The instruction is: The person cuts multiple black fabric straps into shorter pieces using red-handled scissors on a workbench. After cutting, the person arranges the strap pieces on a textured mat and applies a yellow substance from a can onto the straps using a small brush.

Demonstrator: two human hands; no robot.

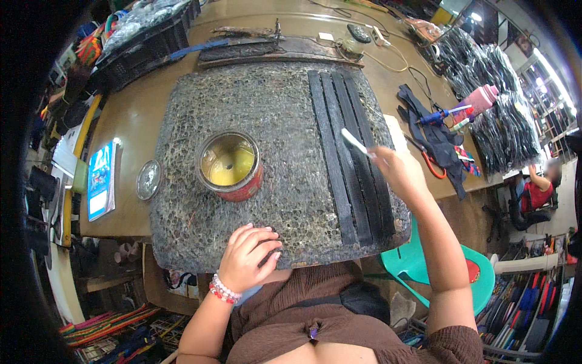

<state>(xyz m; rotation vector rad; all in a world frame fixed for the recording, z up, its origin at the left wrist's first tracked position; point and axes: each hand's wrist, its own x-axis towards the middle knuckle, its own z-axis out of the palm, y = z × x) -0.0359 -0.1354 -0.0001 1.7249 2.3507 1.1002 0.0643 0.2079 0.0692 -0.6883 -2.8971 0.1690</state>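
Note:
My right hand point(397, 173) pinches a slim white stick-like tool point(355, 141) over several long black strips point(337, 151), which lie side by side on the right part of a dark, rough, glue-crusted board point(285, 139). Whether the tool has bristles at its hand end cannot be made out. My left hand point(251, 252) lies on the board's near edge, fingers apart and loosely bent, with nothing visible in them. Beyond it stands an open red can point(245, 189) with yellowish glue-like stuff inside. Left of the can is a round metal lid point(148, 179).
A blue-covered booklet point(102, 179) lies on the table's left. Behind the board is a dark wooden plank point(267, 53). At right are orange-handled scissors point(433, 168), a blue glue gun point(433, 116), a pink bottle point(482, 97) and plastic-wrapped black bundles point(509, 127). A green chair point(424, 273) stands below.

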